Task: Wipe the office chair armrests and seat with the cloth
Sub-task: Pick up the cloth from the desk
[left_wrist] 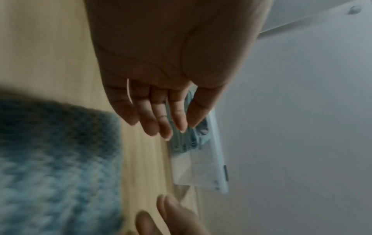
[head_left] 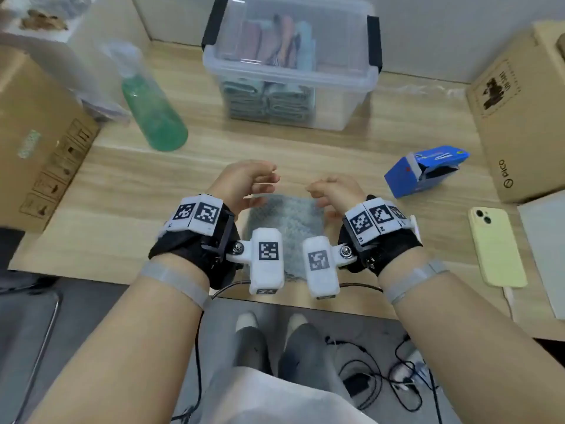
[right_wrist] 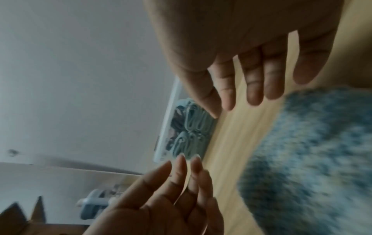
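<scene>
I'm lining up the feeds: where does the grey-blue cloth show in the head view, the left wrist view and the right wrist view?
Head: the cloth lies flat on the desk, centre, below both hands.
Left wrist: cloth, blurred, fills the lower left.
Right wrist: cloth, blurred, fills the lower right.
Shared landmark: the clear storage box of folded cloths, seen beyond the fingertips in both wrist views.

A light wooden table [head_left: 128,185] stands against a pale wall [head_left: 428,35]. Cardboard boxes [head_left: 39,142] stand at both sides of the table. Below the table edge is a grey floor [head_left: 101,316], where black cables [head_left: 382,377] lie tangled. The light is soft and even.
</scene>
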### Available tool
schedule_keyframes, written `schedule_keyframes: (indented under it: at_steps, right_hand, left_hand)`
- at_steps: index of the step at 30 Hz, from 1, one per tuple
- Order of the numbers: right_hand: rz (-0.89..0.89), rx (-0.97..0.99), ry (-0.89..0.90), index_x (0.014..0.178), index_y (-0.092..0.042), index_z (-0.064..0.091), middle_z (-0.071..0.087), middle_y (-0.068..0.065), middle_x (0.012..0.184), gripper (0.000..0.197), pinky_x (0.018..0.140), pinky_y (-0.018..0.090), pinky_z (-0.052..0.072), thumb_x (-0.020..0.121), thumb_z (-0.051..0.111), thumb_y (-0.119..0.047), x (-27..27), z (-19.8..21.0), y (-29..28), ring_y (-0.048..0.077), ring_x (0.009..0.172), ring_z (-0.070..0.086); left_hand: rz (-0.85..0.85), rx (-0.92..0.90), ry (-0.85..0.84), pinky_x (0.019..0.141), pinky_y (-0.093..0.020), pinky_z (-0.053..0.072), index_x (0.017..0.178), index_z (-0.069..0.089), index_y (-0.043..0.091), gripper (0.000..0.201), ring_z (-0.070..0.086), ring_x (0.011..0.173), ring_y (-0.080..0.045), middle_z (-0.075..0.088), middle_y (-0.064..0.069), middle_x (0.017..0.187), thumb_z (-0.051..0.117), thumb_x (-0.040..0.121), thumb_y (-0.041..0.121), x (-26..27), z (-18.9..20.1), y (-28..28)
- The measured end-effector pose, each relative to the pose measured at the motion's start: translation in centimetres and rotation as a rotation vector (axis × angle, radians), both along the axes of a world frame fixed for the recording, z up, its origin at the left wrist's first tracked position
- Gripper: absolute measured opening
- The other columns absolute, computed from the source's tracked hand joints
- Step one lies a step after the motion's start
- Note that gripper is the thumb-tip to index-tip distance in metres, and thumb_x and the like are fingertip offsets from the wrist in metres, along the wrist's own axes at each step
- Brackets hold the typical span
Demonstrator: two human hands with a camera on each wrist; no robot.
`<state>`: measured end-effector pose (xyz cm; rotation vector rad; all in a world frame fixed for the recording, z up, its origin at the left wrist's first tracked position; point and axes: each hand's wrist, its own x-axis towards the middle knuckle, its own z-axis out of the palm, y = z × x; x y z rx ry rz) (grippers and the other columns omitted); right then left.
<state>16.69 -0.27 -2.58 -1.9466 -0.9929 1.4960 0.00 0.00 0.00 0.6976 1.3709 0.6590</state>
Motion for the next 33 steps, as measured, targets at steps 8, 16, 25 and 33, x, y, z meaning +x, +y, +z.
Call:
schedule_keyframes:
  at_steps: [8, 16, 25, 33]
  right_hand:
    - [-0.080, -0.163, -0.143, 0.126, -0.009, 0.035, 0.051, 0.010, 0.120, 0.063, 0.073, 0.031, 0.043, 0.074, 0.070, -0.015, 0.2, -4.0, -2.5, 0.023, 0.090, 0.050]
    - [0.014, -0.164, -0.006, 0.119, -0.005, 0.049, 0.062, 0.008, 0.109, 0.064, 0.086, 0.038, 0.053, 0.064, 0.080, -0.016, -1.0, -4.3, -3.8, 0.025, 0.094, 0.062]
    - [0.249, -0.115, 0.377, 0.089, -0.009, 0.067, 0.070, 0.013, 0.095, 0.019, 0.076, 0.036, 0.059, 0.072, 0.074, -0.011, -3.8, -3.2, -5.7, 0.021, 0.077, 0.070]
    - [0.704, -0.230, 0.458, 0.105, -0.009, 0.061, 0.067, 0.011, 0.103, 0.027, 0.076, 0.031, 0.057, 0.078, 0.068, -0.011, -12.0, -3.2, -12.9, 0.018, 0.081, 0.066]
  left_hand:
    - [0.005, -0.205, 0.277, 0.054, -0.026, 0.038, 0.070, 0.053, 0.010, 0.012, 0.045, 0.056, -0.020, 0.048, -0.006, 0.066, 0.059, 0.080, 0.008, -2.1, -4.9, -2.6]
    - [-0.057, -0.241, 0.098, 0.053, -0.021, 0.055, 0.098, 0.063, 0.003, 0.026, 0.069, 0.061, -0.014, 0.070, -0.010, 0.088, 0.069, 0.077, 0.017, -0.7, -5.1, -5.1]
    - [0.404, 0.004, -0.141, 0.061, -0.024, 0.057, 0.120, 0.053, 0.010, 0.032, 0.071, 0.075, -0.009, 0.067, -0.003, 0.102, 0.052, 0.088, 0.009, -2.2, -5.1, -12.4]
    - [0.912, 0.113, -0.108, 0.069, -0.025, 0.057, 0.110, 0.056, 0.018, 0.026, 0.070, 0.084, -0.009, 0.072, 0.005, 0.096, 0.048, 0.088, 0.005, -5.5, -5.4, -25.7]
